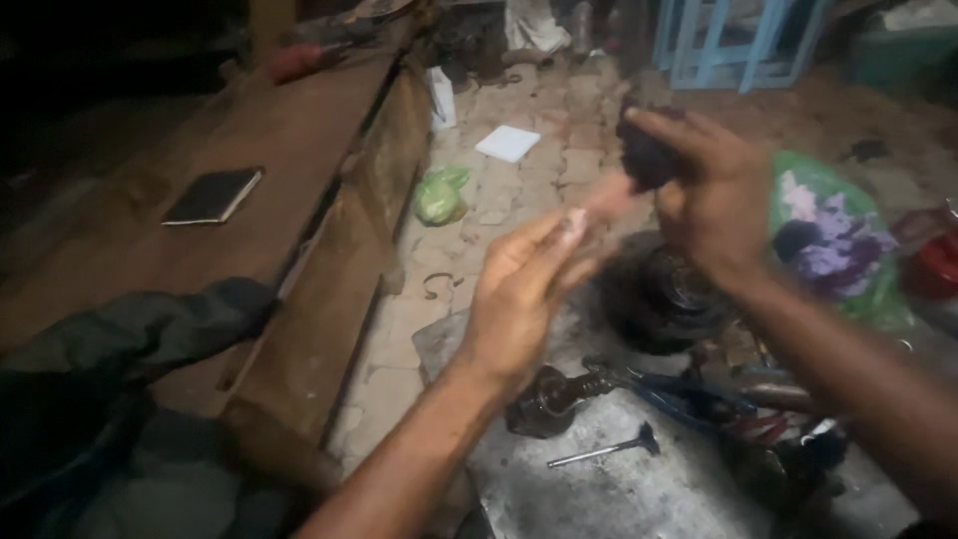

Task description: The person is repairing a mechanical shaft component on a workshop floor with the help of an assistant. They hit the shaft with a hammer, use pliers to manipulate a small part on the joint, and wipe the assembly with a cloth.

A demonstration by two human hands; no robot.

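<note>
My right hand (714, 200) is raised and closed around a dark crumpled rag (644, 150). My left hand (529, 284) is held up beside it, palm turned toward the rag, fingers stretched out and blurred by motion; their tips reach close to the rag. Nothing lies in the left hand. Below both hands sits a round black engine part (664, 299) on the floor.
A long wooden bench (289, 130) runs along the left with a dark notebook (213, 196) on it. A metal sheet (619, 469) carries a valve (604, 451), a small dark metal part and blue-handled pliers (689, 394). A green bag of cloth (833, 240) lies right; a green bag (441, 195) and white paper (507, 143) lie on the paving.
</note>
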